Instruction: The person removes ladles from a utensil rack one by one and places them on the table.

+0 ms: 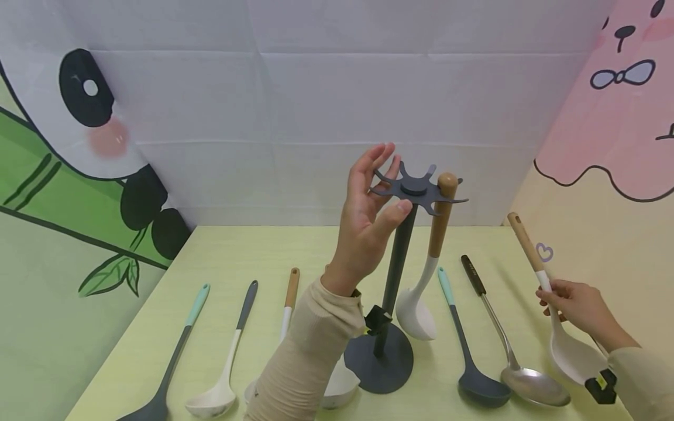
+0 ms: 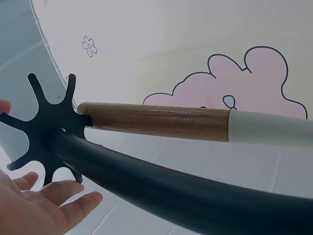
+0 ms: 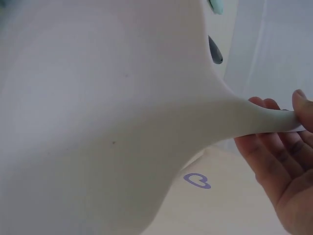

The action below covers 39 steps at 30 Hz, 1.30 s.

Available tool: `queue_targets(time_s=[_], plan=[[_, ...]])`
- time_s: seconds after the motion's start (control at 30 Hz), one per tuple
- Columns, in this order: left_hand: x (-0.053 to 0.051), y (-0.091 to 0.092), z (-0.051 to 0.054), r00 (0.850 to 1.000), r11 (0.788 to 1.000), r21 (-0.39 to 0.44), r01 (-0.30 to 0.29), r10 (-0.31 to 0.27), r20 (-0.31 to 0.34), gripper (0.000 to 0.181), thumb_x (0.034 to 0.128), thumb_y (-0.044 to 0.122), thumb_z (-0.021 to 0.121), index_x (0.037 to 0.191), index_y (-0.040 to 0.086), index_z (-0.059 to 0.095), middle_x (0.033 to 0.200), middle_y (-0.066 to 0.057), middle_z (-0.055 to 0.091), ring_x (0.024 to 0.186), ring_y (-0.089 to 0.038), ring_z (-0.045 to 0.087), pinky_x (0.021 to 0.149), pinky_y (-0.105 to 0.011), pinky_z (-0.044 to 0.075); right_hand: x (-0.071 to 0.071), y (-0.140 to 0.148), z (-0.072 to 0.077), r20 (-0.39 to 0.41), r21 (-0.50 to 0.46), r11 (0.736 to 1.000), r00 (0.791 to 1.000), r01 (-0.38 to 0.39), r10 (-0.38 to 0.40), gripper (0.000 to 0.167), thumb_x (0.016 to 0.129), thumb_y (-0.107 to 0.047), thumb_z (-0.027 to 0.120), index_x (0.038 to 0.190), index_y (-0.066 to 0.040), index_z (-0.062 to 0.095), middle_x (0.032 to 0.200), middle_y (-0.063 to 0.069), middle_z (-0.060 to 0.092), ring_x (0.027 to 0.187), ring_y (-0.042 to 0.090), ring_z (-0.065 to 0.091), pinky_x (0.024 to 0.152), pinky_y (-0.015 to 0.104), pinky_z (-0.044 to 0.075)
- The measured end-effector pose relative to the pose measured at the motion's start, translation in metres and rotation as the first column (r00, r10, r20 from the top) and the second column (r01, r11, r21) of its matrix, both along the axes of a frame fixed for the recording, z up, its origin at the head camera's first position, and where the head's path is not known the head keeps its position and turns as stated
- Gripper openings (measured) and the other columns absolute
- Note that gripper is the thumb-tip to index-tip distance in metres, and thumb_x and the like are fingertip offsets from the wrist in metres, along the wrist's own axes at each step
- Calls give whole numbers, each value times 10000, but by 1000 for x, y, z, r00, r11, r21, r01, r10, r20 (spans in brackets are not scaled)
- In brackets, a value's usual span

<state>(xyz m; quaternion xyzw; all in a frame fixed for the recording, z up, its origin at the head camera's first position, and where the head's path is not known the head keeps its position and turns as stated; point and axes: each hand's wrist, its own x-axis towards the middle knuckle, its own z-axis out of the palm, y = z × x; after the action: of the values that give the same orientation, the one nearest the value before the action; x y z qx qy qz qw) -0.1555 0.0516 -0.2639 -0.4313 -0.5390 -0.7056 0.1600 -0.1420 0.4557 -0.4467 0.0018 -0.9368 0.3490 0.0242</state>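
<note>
My left hand (image 1: 363, 216) is raised at the dark utensil stand (image 1: 402, 257), its loosely extended fingers spread about the hooks at the top. In the left wrist view, the fingers (image 2: 61, 193) lie close to the hooks (image 2: 51, 122); whether they press on them I cannot tell. A white ladle (image 1: 416, 316) with a wooden handle hangs from the stand's right side. At the right, my right hand (image 1: 579, 301) grips a white spatula (image 1: 574, 354) by the white neck below its wooden handle. Its broad head (image 3: 98, 112) fills much of the right wrist view.
Right of the stand lie a dark ladle (image 1: 481, 386) with a mint handle and a metal spoon (image 1: 534, 386). Leftward lie a dark mint-handled utensil (image 1: 176, 356), a white grey-handled ladle (image 1: 226, 374) and a wooden-handled utensil (image 1: 292, 286), partly hidden by my left arm.
</note>
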Motion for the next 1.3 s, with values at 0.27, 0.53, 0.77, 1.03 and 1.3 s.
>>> queue_targets(time_s=[0.27, 0.53, 0.77, 1.03, 1.3], plan=[[0, 0, 0, 1000, 1000, 0, -3, 3, 0, 745, 883, 200, 531, 1486, -75, 191, 1581, -207, 255, 1450, -289, 322, 1112, -410, 388, -1, 2, -8, 23, 7, 999, 999, -31, 31, 269, 1021, -141, 557, 1041, 111, 646, 826, 102, 698, 665, 115, 654, 547, 306, 563], [-1, 1, -1, 1000, 1000, -4, -4, 4, -6, 745, 883, 202, 528, 1485, -79, 190, 1580, -210, 255, 1451, -295, 319, 1116, -409, 384, 0, 2, -14, 51, 19, 999, 998, -44, 43, 239, 1011, -107, 562, 1026, 112, 657, 840, 108, 691, 665, 111, 648, 544, 303, 563], [-1, 1, -1, 1000, 1000, -4, -9, 9, -7, 742, 882, 197, 525, 1484, -81, 192, 1576, -213, 259, 1449, -289, 324, 1115, -409, 384, 0, 2, -15, 72, 26, 997, 995, -67, 65, 263, 1009, -106, 562, 1055, 140, 642, 842, 107, 700, 667, 138, 648, 535, 309, 555], [-1, 1, -2, 1000, 1000, 4, 11, -11, -5, 749, 881, 190, 525, 1484, -87, 177, 1580, -228, 238, 1453, -290, 315, 1125, -415, 372, -2, 4, -24, 86, 50, 995, 993, -90, 86, 209, 1001, -118, 582, 974, 75, 657, 781, 70, 677, 651, 149, 634, 516, 310, 538], [-1, 1, -2, 1000, 1000, -1, 7, -7, -5, 748, 880, 189, 522, 1486, -83, 180, 1580, -218, 245, 1451, -285, 320, 1124, -413, 374, -4, 5, -27, 114, 21, 994, 988, -104, 101, 188, 998, -108, 577, 924, 51, 643, 752, 71, 660, 643, 162, 636, 511, 321, 545]])
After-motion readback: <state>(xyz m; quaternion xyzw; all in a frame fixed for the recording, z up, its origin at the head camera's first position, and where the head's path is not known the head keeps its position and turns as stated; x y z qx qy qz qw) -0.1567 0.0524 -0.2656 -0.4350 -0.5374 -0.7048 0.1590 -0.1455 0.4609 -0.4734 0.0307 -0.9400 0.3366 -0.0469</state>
